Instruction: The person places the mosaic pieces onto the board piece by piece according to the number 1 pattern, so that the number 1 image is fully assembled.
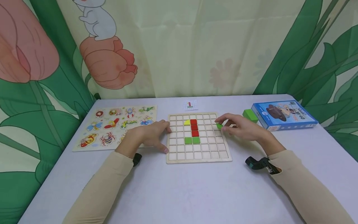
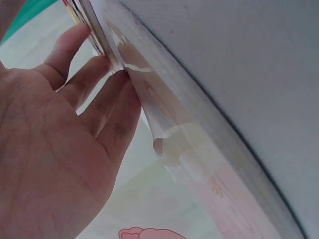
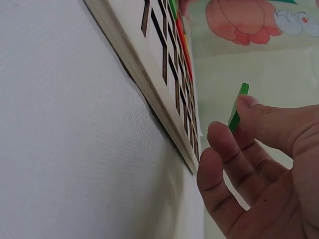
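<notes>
A wooden grid board point(image 1: 179, 157) lies on the white table, holding a yellow piece point(image 1: 186, 123), a column of red squares point(image 1: 194, 127) and two green squares point(image 1: 192, 140). My left hand point(image 1: 149, 135) rests at the board's left edge with fingers spread; in the left wrist view its fingertips point(image 2: 127, 79) touch a board edge. Over the right edge, my right hand point(image 1: 243, 126) pinches a small green tile point(image 3: 239, 107) between thumb and finger. The tile point(image 1: 219, 126) is tilted and held above the board. A small pattern card point(image 1: 190, 105) lies behind the board.
A flat puzzle board with insect pictures point(image 1: 95, 127) lies to the left, close to my left forearm. At the right, a blue box point(image 1: 285, 115) stands beside a green block point(image 1: 250, 115). A printed curtain point(image 1: 179, 56) hangs behind the table.
</notes>
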Available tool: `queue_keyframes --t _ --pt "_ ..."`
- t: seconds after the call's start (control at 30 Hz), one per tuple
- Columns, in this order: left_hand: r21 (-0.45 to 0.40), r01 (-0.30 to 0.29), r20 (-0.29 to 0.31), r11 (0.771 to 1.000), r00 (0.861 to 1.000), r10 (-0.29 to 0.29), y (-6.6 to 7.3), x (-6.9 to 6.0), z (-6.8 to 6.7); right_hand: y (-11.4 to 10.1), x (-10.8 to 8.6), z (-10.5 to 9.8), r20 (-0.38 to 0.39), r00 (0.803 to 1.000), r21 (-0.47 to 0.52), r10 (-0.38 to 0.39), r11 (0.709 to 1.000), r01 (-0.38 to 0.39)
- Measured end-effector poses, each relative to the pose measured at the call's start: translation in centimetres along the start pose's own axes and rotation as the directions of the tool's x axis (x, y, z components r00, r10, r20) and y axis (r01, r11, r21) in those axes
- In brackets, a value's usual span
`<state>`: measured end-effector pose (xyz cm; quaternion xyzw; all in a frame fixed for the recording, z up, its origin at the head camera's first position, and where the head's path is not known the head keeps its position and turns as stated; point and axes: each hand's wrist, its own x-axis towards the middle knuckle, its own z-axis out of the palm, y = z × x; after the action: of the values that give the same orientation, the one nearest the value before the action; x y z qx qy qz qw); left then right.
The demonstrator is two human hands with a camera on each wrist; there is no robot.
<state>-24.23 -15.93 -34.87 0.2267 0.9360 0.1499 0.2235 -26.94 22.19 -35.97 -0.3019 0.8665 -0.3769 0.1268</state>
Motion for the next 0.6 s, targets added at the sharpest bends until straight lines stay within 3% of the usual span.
queue_keyframes --t 0.6 --pt "0.005 -0.012 -0.010 1.000 1.000 0.012 -0.2 0.0 0.1 -1.2 0.7 1.5 0.043 0.997 0.123 -0.071 0.990 0.065"
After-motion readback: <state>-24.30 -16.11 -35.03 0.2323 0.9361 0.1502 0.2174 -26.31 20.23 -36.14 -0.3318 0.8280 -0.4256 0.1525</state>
